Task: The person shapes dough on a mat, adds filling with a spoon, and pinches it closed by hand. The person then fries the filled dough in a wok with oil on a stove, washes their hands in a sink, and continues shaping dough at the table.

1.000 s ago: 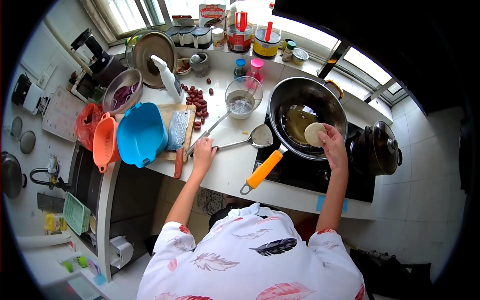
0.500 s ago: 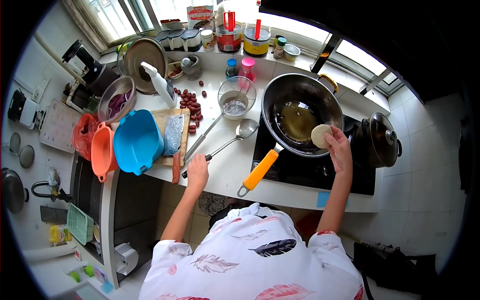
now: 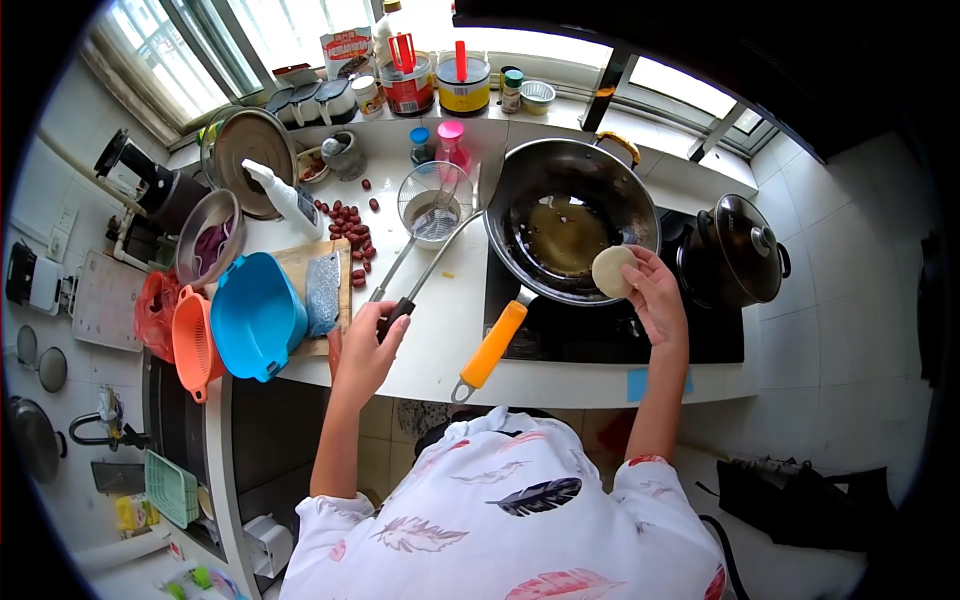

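Note:
My left hand [image 3: 368, 352] is closed around the black handle of a metal ladle [image 3: 436, 262]. The ladle is raised off the counter, its bowl seen nearly edge-on by the left rim of the wok. Between the fingers of my right hand [image 3: 656, 298] is a pale round flat dough disc [image 3: 611, 271], held above the wok's front right rim. Shallow yellowish oil [image 3: 568, 236] lies in the dark wok [image 3: 520, 172], whose orange handle [image 3: 491, 350] points toward me. Left of the ladle, a wire strainer [image 3: 396, 268] rests over a container.
A lidded black pot [image 3: 738, 252] stands right of the wok on the cooktop [image 3: 590, 335]. Leftward are red dates [image 3: 350, 228], a cutting board [image 3: 296, 262] with a cleaver, a blue basin [image 3: 258, 312] and an orange colander [image 3: 196, 345]. Jars line the windowsill.
My left hand has lifted the ladle off the counter and tilted it up toward the wok's rim. My right hand still holds the dough disc over the rim. The view has shifted slightly.

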Available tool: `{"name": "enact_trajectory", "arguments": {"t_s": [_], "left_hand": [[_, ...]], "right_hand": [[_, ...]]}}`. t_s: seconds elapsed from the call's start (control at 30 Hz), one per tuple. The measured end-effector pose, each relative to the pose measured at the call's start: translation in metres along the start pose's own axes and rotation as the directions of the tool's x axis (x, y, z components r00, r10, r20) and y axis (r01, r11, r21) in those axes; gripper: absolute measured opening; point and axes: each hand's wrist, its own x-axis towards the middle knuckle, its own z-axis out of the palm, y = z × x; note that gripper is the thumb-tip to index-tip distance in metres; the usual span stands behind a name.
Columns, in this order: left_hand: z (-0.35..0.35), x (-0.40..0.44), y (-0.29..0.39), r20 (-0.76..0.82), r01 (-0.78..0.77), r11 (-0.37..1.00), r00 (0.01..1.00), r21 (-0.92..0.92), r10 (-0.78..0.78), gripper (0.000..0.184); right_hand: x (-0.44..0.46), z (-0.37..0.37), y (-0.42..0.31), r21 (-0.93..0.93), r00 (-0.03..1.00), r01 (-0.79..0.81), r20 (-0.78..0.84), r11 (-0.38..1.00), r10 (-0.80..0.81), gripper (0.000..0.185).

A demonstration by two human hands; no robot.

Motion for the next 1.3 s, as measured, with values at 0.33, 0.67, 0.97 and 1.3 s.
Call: {"name": "enact_trajectory", "arguments": {"t_s": [0.33,0.67,0.97,1.3], "left_hand": [[0.030,0.023,0.026,0.151,-0.082,0.997,0.985,-0.006,0.082,0.029],[0.036,0.027,0.020,0.228,-0.081,0.995,0.969,-0.053,0.091,0.030],[0.039,0.026,0.016,0.227,-0.121,0.992,0.965,-0.045,0.129,0.031],[0.068,0.018,0.031,0.256,-0.181,0.980,0.946,-0.082,0.196,0.033]], "right_hand": [[0.040,-0.009,0.001,-0.844,0.958,0.200,0.063,0.497,-0.279,0.024],[0.137,-0.024,0.041,-0.927,0.967,0.241,0.253,0.289,0.007,0.023],[0.154,-0.015,0.050,-0.895,0.915,0.379,0.401,-0.235,-0.051,0.034],[-0.017,0.037,-0.015,-0.711,0.905,-0.037,0.274,0.702,0.325,0.034]]}}
